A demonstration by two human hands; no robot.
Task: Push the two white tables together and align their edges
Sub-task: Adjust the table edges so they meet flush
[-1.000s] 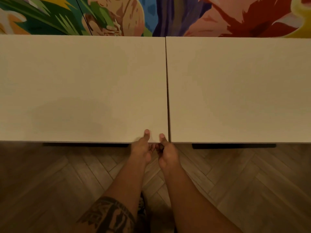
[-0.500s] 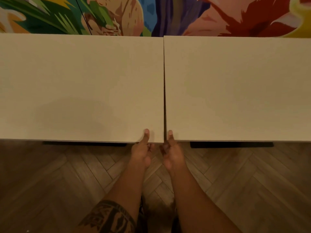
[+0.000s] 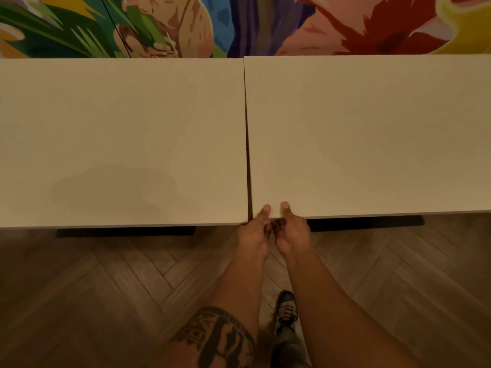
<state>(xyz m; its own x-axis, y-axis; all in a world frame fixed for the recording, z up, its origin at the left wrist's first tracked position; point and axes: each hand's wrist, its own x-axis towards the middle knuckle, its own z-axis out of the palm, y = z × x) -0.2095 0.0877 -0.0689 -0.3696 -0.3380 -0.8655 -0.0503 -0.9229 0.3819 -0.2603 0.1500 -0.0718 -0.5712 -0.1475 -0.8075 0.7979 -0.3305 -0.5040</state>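
Two white tables stand side by side against a painted wall. The left table point(image 3: 119, 139) and the right table point(image 3: 372, 134) are parted by a thin dark gap that widens slightly toward me. The right table's front edge sits a little farther from me than the left table's. My left hand point(image 3: 253, 233) and my right hand point(image 3: 291, 232) both grip the near left corner of the right table, thumbs on top and fingers curled under the edge.
A colourful mural point(image 3: 239, 25) fills the wall right behind both tables. Dark table feet point(image 3: 125, 232) show under the front edges. Herringbone wood floor point(image 3: 106, 293) spreads in front, with my shoe point(image 3: 285, 312) between my forearms.
Both hands have shifted right from the left table's corner onto the right table's corner. The right table's front edge now sits slightly behind the left's.
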